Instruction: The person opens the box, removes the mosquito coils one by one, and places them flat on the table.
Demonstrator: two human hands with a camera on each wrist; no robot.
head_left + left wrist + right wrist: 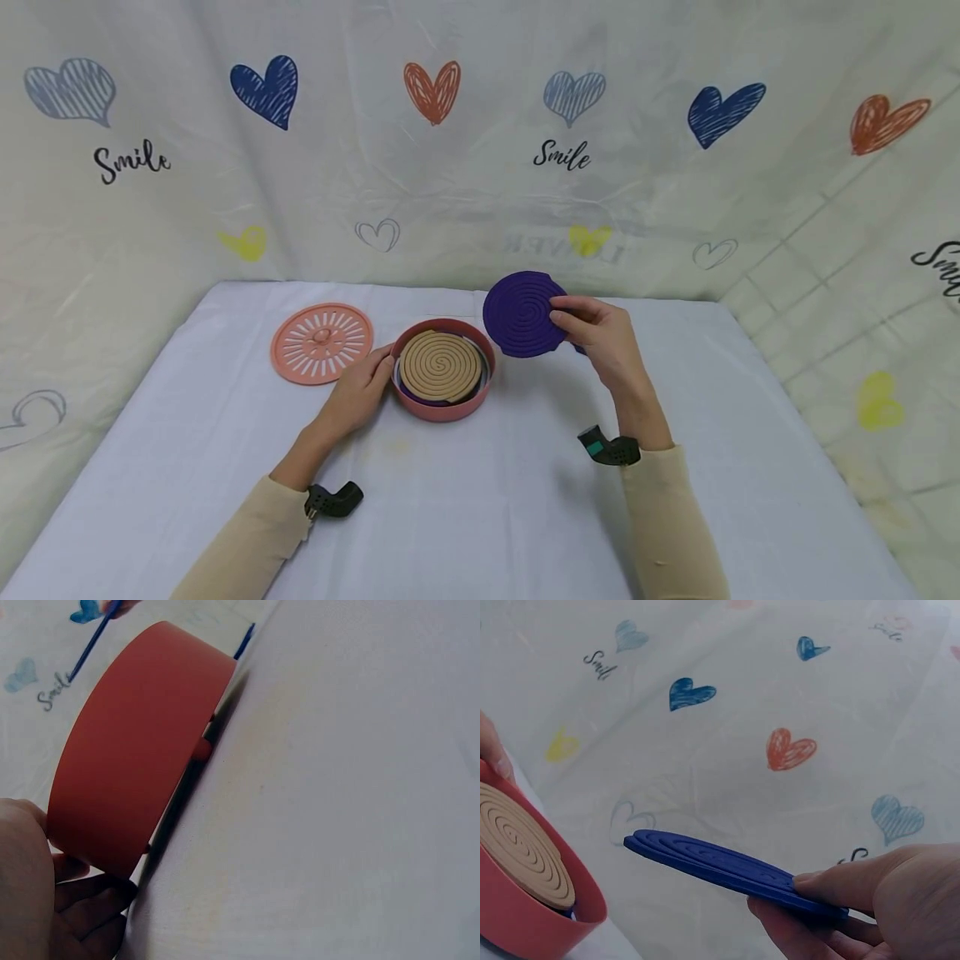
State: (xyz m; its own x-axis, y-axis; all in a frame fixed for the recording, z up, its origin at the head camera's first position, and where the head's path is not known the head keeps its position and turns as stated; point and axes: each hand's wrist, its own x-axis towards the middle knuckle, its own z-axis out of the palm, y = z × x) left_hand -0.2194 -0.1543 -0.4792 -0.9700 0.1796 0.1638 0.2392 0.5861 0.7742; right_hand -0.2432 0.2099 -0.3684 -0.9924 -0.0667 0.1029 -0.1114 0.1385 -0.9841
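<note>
My left hand [365,385] grips the left side of a round red mosquito coil box [441,413], thumb by the rim and fingers low on the wall. Inside the box a tan mosquito coil [441,365] lies on top, with purple edges showing beneath it. My right hand [600,335] pinches a purple mosquito coil [523,315] by its right edge, thumb on its face and fingers behind. That coil is up in the air, just right of the box. In the right wrist view it appears nearly edge-on, blue in colour.
A round pink slotted lid [322,343] with a central knob lies left of the box, near the left hand. White cloth [480,517] covers the table. Behind stands a pale curtain [480,167] printed with hearts and "Smile".
</note>
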